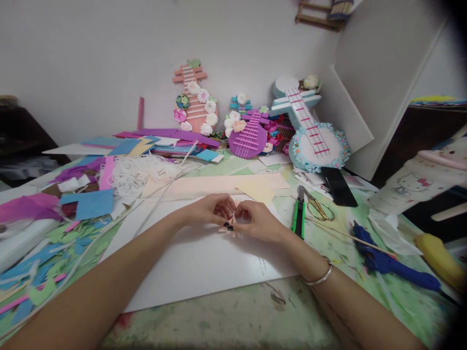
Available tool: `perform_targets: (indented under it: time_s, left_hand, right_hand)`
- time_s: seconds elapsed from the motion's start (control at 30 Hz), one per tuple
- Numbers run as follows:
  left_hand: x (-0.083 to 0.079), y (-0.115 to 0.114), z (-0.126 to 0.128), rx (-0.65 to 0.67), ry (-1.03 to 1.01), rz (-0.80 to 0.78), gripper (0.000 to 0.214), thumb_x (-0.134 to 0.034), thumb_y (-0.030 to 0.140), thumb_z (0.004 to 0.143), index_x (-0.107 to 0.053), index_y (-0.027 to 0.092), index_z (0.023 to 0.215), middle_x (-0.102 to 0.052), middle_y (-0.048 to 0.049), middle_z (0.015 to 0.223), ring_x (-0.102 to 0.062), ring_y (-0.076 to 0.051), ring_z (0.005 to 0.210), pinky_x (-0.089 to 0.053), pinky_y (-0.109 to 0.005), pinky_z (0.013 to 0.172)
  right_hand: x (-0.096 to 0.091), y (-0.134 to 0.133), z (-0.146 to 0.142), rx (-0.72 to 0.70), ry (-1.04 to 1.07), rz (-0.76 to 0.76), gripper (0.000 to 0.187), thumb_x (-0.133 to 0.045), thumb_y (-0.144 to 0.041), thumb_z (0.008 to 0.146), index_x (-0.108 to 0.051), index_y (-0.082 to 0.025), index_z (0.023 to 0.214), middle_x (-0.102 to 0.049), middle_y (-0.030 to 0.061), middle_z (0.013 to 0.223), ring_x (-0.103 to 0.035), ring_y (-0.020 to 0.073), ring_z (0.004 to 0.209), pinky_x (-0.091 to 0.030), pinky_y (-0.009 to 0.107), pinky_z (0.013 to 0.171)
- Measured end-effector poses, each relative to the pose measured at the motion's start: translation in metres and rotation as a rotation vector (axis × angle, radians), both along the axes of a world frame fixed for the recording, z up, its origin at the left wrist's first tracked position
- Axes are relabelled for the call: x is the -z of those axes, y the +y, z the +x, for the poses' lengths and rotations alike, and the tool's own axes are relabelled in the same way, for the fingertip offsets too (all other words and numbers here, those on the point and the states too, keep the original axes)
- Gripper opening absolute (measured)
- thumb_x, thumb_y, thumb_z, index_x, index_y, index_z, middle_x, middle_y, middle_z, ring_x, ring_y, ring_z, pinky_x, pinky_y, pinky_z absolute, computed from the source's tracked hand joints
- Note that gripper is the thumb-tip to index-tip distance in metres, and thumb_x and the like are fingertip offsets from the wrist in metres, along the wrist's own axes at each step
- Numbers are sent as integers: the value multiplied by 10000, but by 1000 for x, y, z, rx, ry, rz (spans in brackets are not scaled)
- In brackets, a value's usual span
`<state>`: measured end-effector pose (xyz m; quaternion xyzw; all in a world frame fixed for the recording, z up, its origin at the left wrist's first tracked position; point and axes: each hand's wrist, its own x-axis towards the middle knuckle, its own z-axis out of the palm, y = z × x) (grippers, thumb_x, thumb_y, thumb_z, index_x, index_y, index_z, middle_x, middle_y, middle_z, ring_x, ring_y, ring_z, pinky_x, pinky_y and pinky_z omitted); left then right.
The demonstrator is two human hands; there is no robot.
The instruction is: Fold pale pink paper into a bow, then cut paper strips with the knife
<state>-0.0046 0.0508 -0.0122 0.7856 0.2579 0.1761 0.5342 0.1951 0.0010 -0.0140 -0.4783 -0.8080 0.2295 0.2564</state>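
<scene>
Both forearms (134,265) slant in from the near edge to the left hand (208,210) and right hand (261,221), whose thumbs and fingers are pinched together on a small pale pink paper piece (234,220). It looks creased, partly hidden by the fingertips, over a white board (197,267). To its right lie a green cutter (298,218) and gold scissors (321,210).
</scene>
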Motion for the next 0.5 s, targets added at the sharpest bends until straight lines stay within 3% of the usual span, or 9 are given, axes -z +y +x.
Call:
perform_targets:
  time_s: [0.13, 0.27, 0.5]
  left_hand:
    - [3, -3, 4, -79, 28, 95, 297, -660, 236, 699, -502, 171, 942, -630, -25, 825, -598, -128, 705, -482, -262, 627]
    - [8, -8, 12, -247, 60, 265, 265, -629, 188, 662, -463, 190, 869, -569, 24, 734, -530, -111, 620, -411, -240, 557]
    - [9, -11, 17, -318, 82, 415, 191, -611, 156, 616, -495, 187, 765, -555, 42, 686, -508, -102, 605, -369, -230, 556]
  right_hand:
    - [3, 2, 1, -22, 23, -18, 85, -604, -227, 767, -650, -159, 790, -629, 1, 716, -520, 105, 630, -362, 222, 587]
    - [4, 3, -2, 5, 27, -17, 143, -550, -100, 738, -678, -155, 771, -649, 4, 698, -525, 97, 603, -368, 219, 589]
    - [5, 4, 0, -10, 129, -56, 147, -587, -120, 736, -712, -158, 803, -671, 6, 698, -549, 104, 619, -387, 217, 600]
